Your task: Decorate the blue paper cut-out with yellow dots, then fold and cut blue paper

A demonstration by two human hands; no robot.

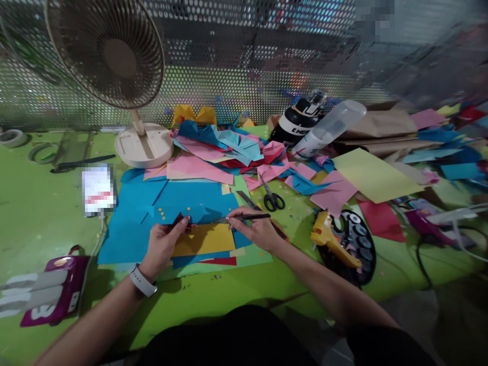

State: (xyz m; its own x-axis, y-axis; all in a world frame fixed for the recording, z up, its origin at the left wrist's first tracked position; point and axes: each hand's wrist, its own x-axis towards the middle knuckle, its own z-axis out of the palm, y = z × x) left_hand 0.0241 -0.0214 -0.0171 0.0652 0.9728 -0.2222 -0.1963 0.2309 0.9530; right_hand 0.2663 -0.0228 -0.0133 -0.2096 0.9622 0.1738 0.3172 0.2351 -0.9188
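My left hand point(162, 244), with a pale watch band at the wrist, pinches a small dark red piece of paper point(177, 220) above the sheets. In my right hand point(253, 229) is a slim black pen-like tool point(251, 216), its thin tip pointing toward the left fingers; the exact kind is unclear. Beneath both hands lie a yellow paper sheet point(206, 240) and a larger blue paper sheet point(127, 223). Tiny yellow paper squares point(162, 214) dot the blue sheet. Just beyond my right hand rest black-handled scissors point(273, 202) and a dark flat blade point(247, 200).
A fan point(143, 147) stands at the back left, near a phone point(98, 190) on a cable. Crumpled coloured paper point(229, 142) and two bottles point(295, 124) line the back. Rightward, a yellow glue gun point(331, 239) lies on a black palette point(366, 249). A purple power strip point(72, 284) sits front left.
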